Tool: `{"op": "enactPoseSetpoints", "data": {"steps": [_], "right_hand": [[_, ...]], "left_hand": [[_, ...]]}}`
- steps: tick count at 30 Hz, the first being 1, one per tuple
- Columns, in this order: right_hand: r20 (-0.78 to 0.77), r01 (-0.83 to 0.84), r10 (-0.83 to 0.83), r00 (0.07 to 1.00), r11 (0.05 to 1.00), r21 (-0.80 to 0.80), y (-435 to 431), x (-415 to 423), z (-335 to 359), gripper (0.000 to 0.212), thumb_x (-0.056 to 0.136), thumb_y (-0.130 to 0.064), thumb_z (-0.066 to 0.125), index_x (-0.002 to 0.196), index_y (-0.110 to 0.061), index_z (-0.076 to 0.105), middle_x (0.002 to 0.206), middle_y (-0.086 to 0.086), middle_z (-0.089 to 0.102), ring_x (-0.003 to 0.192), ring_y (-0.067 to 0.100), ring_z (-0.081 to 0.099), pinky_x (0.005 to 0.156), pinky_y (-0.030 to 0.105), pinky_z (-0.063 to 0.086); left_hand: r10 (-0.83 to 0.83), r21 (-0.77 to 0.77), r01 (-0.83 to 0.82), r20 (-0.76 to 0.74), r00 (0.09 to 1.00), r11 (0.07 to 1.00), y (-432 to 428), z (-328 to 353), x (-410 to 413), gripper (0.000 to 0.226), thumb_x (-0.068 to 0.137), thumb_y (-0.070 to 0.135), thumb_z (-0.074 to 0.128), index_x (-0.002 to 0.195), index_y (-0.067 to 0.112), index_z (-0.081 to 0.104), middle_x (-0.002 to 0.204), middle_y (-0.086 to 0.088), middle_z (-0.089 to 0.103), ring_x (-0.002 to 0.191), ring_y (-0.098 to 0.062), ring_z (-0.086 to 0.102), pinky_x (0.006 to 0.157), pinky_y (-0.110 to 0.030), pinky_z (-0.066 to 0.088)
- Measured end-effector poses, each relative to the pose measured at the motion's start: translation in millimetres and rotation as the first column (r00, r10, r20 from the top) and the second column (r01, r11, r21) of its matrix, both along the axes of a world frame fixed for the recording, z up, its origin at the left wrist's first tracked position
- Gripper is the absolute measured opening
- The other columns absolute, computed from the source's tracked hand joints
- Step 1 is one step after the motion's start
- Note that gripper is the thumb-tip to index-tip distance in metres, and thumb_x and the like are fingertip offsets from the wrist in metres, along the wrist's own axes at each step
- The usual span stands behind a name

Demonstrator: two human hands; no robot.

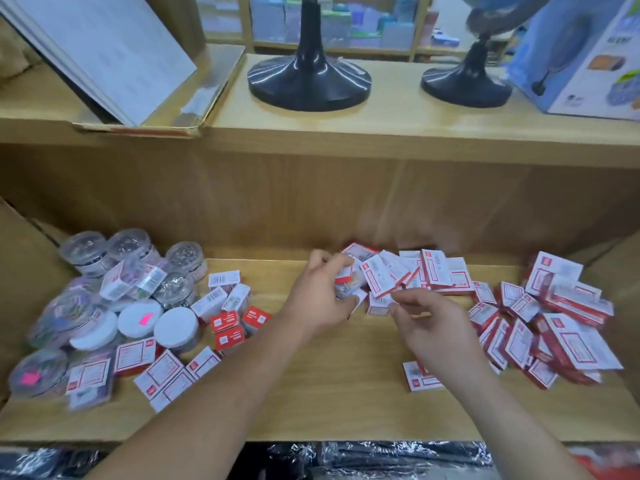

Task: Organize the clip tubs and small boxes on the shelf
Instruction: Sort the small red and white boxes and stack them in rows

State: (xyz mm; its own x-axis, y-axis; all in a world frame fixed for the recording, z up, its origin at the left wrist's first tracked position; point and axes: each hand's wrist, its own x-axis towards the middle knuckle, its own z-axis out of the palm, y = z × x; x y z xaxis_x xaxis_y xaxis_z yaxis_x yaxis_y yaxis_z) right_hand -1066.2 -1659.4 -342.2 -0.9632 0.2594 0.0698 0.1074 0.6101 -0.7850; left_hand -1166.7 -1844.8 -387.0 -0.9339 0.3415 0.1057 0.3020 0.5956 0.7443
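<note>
A wooden shelf (311, 403) is seen from above, with a person's two bare arms reaching in from the bottom edge of the frame.

At the left, round clear clip tubs (104, 299) sit bunched together and touching. Some stand upright with white lids and some lie on their sides. Red and white small boxes (225, 320) lie scattered just beside and in front of them.

In the middle, the left hand (318, 299) has its fingers curled round one held box (348, 284) at the left end of a loose row of boxes (426, 275), which lean against each other. Just to the right, the right hand (433, 327) has bent fingers with the thumb near the forefinger, at the front of that row. Blur hides whether they pinch anything.

At the right lies a tumbled heap of boxes (554, 327).

Along the top of the frame, a higher ledge holds white sheets (104, 46), two black stands (308, 77) and a blue carton (588, 64).
</note>
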Motion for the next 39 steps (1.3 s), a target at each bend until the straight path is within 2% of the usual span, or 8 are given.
{"op": "enactPoseSetpoints", "data": {"steps": [6, 14, 21, 25, 28, 32, 35, 39], "right_hand": [[-0.017, -0.028, 0.027, 0.999, 0.995, -0.092, -14, -16, -3, 0.007, 0.090, -0.022, 0.072, 0.097, -0.022, 0.075, 0.089, -0.015, 0.074, 0.085, -0.002, 0.067, 0.075, 0.017, 0.054], [0.189, -0.029, 0.198, 0.962, 0.760, -0.649, -58, -20, -1, 0.018, 0.092, -0.023, 0.071, 0.109, -0.017, 0.073, 0.097, 0.008, 0.077, 0.086, 0.015, 0.071, 0.080, 0.035, 0.057], [0.237, -0.026, 0.285, 0.929, 0.686, -0.727, -91, -30, 12, 0.025, 0.089, -0.003, 0.070, 0.113, -0.010, 0.068, 0.101, 0.024, 0.073, 0.092, 0.030, 0.073, 0.085, 0.046, 0.059], [0.216, 0.036, 0.113, 0.970, 0.810, -0.585, -111, -42, 9, 0.026, 0.089, 0.002, 0.058, 0.107, -0.016, 0.067, 0.083, 0.009, 0.069, 0.071, 0.020, 0.070, 0.060, 0.026, 0.057], [0.211, -0.145, 0.206, 0.955, 0.951, -0.272, -122, -44, -9, 0.027, 0.086, -0.005, 0.056, 0.100, -0.025, 0.070, 0.074, -0.002, 0.062, 0.057, 0.006, 0.055, 0.051, 0.015, 0.044], [0.234, -0.257, 0.276, 0.932, 0.960, -0.111, -136, -36, -25, 0.024, 0.089, -0.008, 0.057, 0.102, -0.021, 0.071, 0.074, 0.006, 0.068, 0.061, 0.015, 0.057, 0.053, 0.018, 0.042], [0.197, -0.271, 0.267, 0.943, 0.962, -0.006, -140, -32, -27, 0.019, 0.091, -0.017, 0.065, 0.109, -0.019, 0.070, 0.078, -0.001, 0.070, 0.072, 0.016, 0.065, 0.068, 0.028, 0.049], [0.157, -0.311, 0.307, 0.939, 0.950, 0.004, -133, -22, -23, 0.008, 0.090, -0.021, 0.071, 0.097, -0.023, 0.073, 0.083, -0.018, 0.071, 0.075, -0.014, 0.064, 0.070, 0.007, 0.047]], "left_hand": [[0.064, 0.228, -0.028, -0.153, 0.986, 0.973, -20, 2, 38, 0.054, 0.074, 0.029, 0.075, 0.126, 0.036, 0.065, 0.128, 0.006, 0.048, 0.106, -0.009, 0.065, 0.089, -0.035, 0.056], [0.079, 0.277, -0.028, -0.173, 0.982, 0.960, -43, 7, 97, 0.068, 0.078, 0.034, 0.085, 0.141, 0.029, 0.059, 0.142, 0.003, 0.047, 0.126, -0.014, 0.056, 0.100, -0.039, 0.051], [0.121, 0.182, -0.102, -0.100, 0.988, 0.978, -74, 22, 113, 0.085, 0.067, 0.019, 0.072, 0.148, 0.025, 0.048, 0.153, 0.015, 0.031, 0.138, -0.001, 0.043, 0.108, -0.021, 0.042], [0.248, 0.012, -0.249, -0.127, 0.960, 0.968, -112, 21, 122, 0.081, 0.071, 0.029, 0.073, 0.148, 0.032, 0.047, 0.150, 0.016, 0.034, 0.137, -0.006, 0.043, 0.110, -0.025, 0.042], [0.407, -0.032, -0.430, -0.264, 0.874, 0.902, -141, 23, 120, 0.065, 0.075, 0.039, 0.077, 0.136, 0.025, 0.059, 0.136, 0.012, 0.053, 0.123, -0.012, 0.056, 0.101, -0.029, 0.048], [0.505, -0.077, -0.561, -0.346, 0.791, 0.824, -177, 23, 106, 0.041, 0.080, 0.041, 0.079, 0.109, 0.018, 0.062, 0.127, 0.007, 0.059, 0.109, -0.019, 0.063, 0.080, -0.036, 0.055], [0.455, -0.196, -0.558, -0.398, 0.797, 0.807, -196, 6, 96, 0.028, 0.082, 0.031, 0.080, 0.098, 0.016, 0.063, 0.132, -0.003, 0.064, 0.132, -0.027, 0.054, 0.101, -0.048, 0.050], [0.431, -0.230, -0.555, -0.425, 0.796, 0.799, -199, -1, 96, 0.022, 0.087, 0.028, 0.071, 0.103, 0.012, 0.068, 0.135, -0.010, 0.063, 0.143, -0.033, 0.043, 0.113, -0.055, 0.038]]}}
